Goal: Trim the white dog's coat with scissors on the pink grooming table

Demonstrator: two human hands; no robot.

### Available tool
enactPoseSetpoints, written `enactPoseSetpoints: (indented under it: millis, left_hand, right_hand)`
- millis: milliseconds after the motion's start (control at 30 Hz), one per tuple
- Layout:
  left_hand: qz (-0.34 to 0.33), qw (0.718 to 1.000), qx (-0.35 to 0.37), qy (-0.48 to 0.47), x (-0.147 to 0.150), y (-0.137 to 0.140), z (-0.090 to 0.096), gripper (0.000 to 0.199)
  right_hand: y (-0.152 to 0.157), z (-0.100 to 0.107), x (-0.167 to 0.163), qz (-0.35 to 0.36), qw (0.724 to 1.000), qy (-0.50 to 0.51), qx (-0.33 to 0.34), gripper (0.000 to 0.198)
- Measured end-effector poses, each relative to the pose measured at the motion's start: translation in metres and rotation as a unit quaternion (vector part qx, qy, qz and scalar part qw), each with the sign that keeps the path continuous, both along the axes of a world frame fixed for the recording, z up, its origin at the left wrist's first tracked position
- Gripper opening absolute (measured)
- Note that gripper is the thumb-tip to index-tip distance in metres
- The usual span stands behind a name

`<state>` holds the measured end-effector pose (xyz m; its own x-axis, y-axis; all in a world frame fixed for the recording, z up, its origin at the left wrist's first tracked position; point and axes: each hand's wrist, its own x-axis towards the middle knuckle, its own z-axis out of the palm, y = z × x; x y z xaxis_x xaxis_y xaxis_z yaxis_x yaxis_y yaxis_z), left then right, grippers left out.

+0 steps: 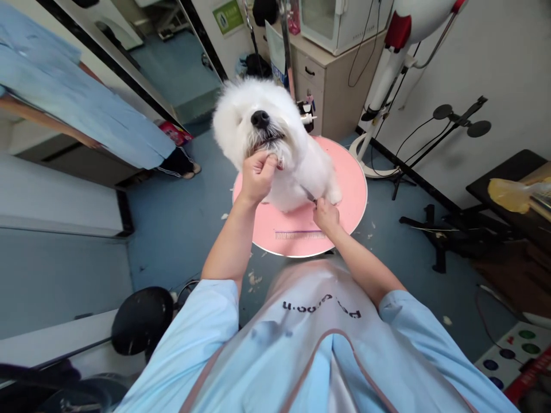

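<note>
A fluffy white dog (312, 163) sits on a round pink grooming table (350, 189), its muzzle tilted up towards me. Under its chin, my left hand (259, 175) is closed in a pinch on the chin fur. My right hand (326, 215) grips a pair of scissors (308, 194), whose blades lie against the fur of the dog's chest near a front leg. Part of the handles is hidden by my fingers. Close to the table's near edge lies a purple-backed metal comb (299, 234).
Another person in blue (116, 123) stands at the left. A wooden cabinet (336, 86) is behind the dog. A white floor-standing dryer (379, 86) and a black stand (460, 123) are at the right. A black round stool (142, 320) stands at lower left. Fur clippings (253, 280) dot the floor.
</note>
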<state>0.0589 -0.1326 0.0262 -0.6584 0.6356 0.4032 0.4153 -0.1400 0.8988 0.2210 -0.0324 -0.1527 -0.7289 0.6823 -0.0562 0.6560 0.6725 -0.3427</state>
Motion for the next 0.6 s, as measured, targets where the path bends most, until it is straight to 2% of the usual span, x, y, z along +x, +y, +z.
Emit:
enactPoseSetpoints:
  millis: [133,233,333,433,600]
  left_hand:
    - [0.014,1.0,0.01,0.004,-0.002,-0.003,0.002,0.03]
    - [-0.002,1.0,0.012,0.021,-0.002,-0.004,0.002,0.031]
    - [-0.018,1.0,0.006,0.023,0.0,-0.002,0.001,0.033]
    - [-0.015,1.0,0.001,0.006,0.004,0.002,0.0,0.035]
    - [-0.064,0.997,-0.007,0.041,0.013,0.01,0.0,0.038]
  right_hand:
    - [0.006,0.004,-0.003,-0.001,1.0,0.018,0.001,0.028]
    - [0.009,0.005,-0.001,-0.019,0.999,0.019,-0.03,0.031]
    - [0.012,0.003,0.0,-0.013,1.0,0.019,-0.019,0.028]
    - [0.017,-0.002,0.002,-0.015,1.0,0.023,0.002,0.03]
    - [0.023,-0.018,0.014,-0.036,0.998,0.039,-0.042,0.034]
